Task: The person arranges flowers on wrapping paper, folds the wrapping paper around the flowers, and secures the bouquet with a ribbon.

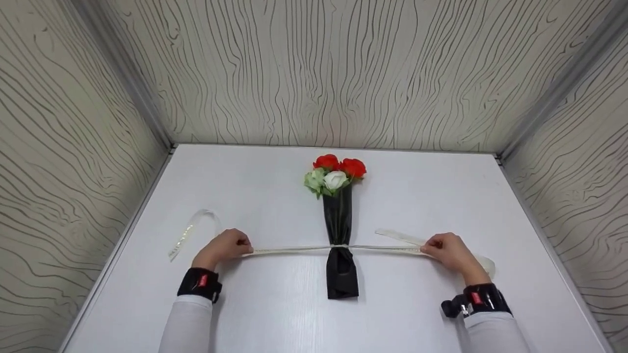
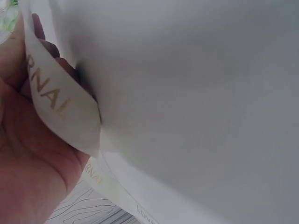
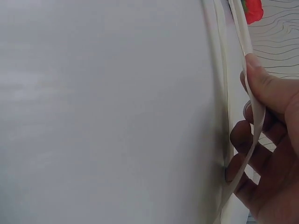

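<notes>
A bouquet in black wrapping [image 1: 338, 215] lies on the white table, with red roses [image 1: 353, 167], a white rose [image 1: 335, 180] and a pale green flower [image 1: 314, 179] at its top. Around its narrow waist runs a cream ribbon [image 1: 294, 250], stretched taut to both sides. My left hand [image 1: 226, 247] pinches the ribbon on the left; in the left wrist view gold letters show on the ribbon [image 2: 60, 102] across the palm. On the right, my right hand [image 1: 449, 252] pinches the other length between thumb and finger, and the ribbon [image 3: 258, 121] trails down past the curled fingers.
A loose ribbon tail [image 1: 184, 235] curves over the table at the left. Another tail [image 1: 400, 236] lies behind the right hand, with a loop [image 1: 486, 264] beside that wrist. Patterned wall panels [image 1: 314, 73] enclose the white table [image 1: 274, 314] at the back and sides.
</notes>
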Demonstrator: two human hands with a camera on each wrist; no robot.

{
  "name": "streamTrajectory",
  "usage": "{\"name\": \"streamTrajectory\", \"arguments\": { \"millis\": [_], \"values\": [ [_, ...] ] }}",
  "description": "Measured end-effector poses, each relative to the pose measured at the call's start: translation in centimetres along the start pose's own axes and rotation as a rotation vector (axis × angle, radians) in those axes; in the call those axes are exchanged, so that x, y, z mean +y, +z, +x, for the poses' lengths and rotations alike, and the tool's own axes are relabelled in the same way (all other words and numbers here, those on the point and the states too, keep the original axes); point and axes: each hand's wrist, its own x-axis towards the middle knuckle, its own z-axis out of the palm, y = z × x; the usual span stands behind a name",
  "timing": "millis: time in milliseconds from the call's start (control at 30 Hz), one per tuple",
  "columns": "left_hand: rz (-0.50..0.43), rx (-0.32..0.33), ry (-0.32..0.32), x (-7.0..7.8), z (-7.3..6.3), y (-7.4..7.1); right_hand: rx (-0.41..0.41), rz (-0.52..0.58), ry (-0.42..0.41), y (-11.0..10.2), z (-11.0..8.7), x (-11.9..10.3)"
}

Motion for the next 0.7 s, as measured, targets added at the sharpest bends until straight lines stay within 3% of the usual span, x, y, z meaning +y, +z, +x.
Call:
{"name": "streamTrajectory", "arguments": {
  "millis": [400,700],
  "values": [
    [0.027,0.132,-0.11,0.7,0.4,1.7,-0.02,-0.013,-0.011,0.5,0.6,-0.7],
    [0.034,0.255,-0.112,2.1,1.0,1.7,0.029,-0.032,0.033,0.4,0.8,-1.3]
  ]
}}
